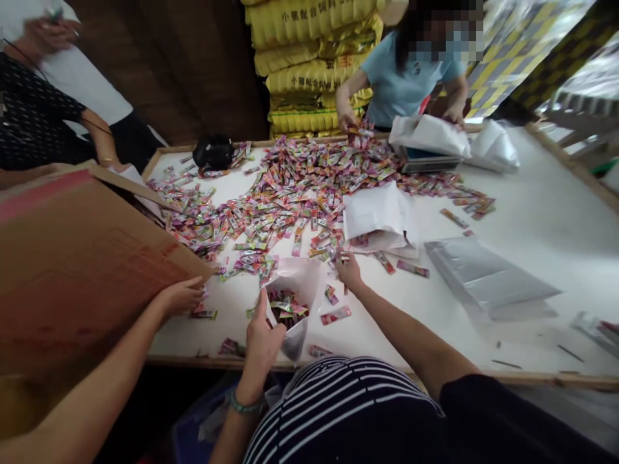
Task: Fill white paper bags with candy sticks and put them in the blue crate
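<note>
My left hand [264,338], a beaded bracelet on its wrist, grips the near left edge of an open white mailing bag [309,277]. Inside the bag lie small colourful stick packets [287,306]. To the right, my right hand [349,272] is closed at the near edge of a large heap of the same packets [294,187]. Its fingertips are together among the packets; what they hold is too small to make out. Just beyond it lies another white mailing bag [374,216], with packets showing at its mouth.
At left another person's hand [181,296] steadies a big cardboard box [97,258] tilted over the table [503,212]. Flat mailing bags [488,274] lie at right. Across stands a co-worker in a blue shirt [403,84], beside stacked yellow sacks [309,77]. A black bundle [213,153] lies far left.
</note>
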{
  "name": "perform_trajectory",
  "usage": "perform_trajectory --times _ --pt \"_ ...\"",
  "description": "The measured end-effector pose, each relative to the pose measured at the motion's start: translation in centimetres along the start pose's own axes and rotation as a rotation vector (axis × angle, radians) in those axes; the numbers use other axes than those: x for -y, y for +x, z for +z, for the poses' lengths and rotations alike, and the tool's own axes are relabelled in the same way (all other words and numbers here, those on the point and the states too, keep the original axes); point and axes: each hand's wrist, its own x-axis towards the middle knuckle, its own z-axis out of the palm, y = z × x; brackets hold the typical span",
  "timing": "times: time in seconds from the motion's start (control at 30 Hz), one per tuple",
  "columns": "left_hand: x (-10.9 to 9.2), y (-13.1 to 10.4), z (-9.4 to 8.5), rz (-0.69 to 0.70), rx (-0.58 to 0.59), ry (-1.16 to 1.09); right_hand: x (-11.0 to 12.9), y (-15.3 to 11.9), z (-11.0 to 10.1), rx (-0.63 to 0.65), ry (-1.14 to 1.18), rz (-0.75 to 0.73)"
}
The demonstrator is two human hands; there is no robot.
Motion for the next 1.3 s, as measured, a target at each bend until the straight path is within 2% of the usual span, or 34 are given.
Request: perform_trajectory --times 0.07,0.13,0.17,0.23,0.3,0.4,0.47,0.53,0.6,0.67,0.77,0.83,0.87,0.97,1.13,1.2,1.3 --pt "-1.0 0.2 1.1 0.026 0.048 0.007 3.8 1.1 -4.0 -0.097 0.429 -0.026" --pt "-2.1 0.4 2.5 0.068 0.103 0.007 8.3 0.4 -8.0 -0.085 0.836 -0.131" --pt "-2.6 0.5 3.2 0.097 0.126 0.003 10.5 -0.5 -9.7 -0.059 0.945 -0.209" --pt "-3.5 0.7 4.8 0.158 0.156 -0.014 13.9 -3.3 -11.8 -0.072 1.024 -0.374" --pt "-4.0 1.1 6.3 0.201 0.169 -0.028 15.5 -6.2 -12.0 -0.126 0.966 -0.503" --pt "-3.9 1.7 8.0 0.218 0.176 -0.061 14.2 -9.0 -9.7 -0.106 0.611 -0.572" --pt "-3.5 2.0 8.7 0.228 0.169 -0.093 12.2 -9.8 -8.2 -0.067 0.319 -0.578" --pt "-3.0 2.2 9.1 0.251 0.144 -0.116 10.8 -10.1 -7.7 -0.054 0.122 -0.6" --pt "-2.5 2.1 9.3 0.289 0.12 -0.118 10.4 -10.4 -8.6 -0.066 0.014 -0.645" --pt "-2.1 1.9 9.1 0.319 0.112 -0.109 10.7 -10.6 -10.4 -0.019 -0.106 -0.747" --pt "-1.6 1.6 8.0 0.293 0.108 -0.082 10.6 -10.8 -13.1 0.248 -0.433 -0.958" --pt "-1.4 1.6 7.1 0.222 0.085 -0.028 9.9 -10.8 -14.0 0.428 -0.667 -0.997" --pt "-1.4 1.7 6.7 0.205 0.066 -0.004 9.5 -10.8 -14.1 0.459 -0.744 -0.993" --pt "-2.0 1.8 6.4 0.275 0.034 0.002 8.5 -10.7 -13.9 0.407 -0.794 -1.04" --pt "-3.5 0.2 7.8 0.366 0.059 -0.021 7.0 -11.5 -15.1 0.367 -0.671 -1.246" --pt "-3.7 -0.5 8.5 0.37 0.101 -0.015 5.8 -11.7 -16.0 0.341 -0.631 -1.25" --pt "-3.4 -1.3 9.3 0.36 0.174 0.01 4.1 -11.7 -17.3 0.4 -0.635 -1.229"
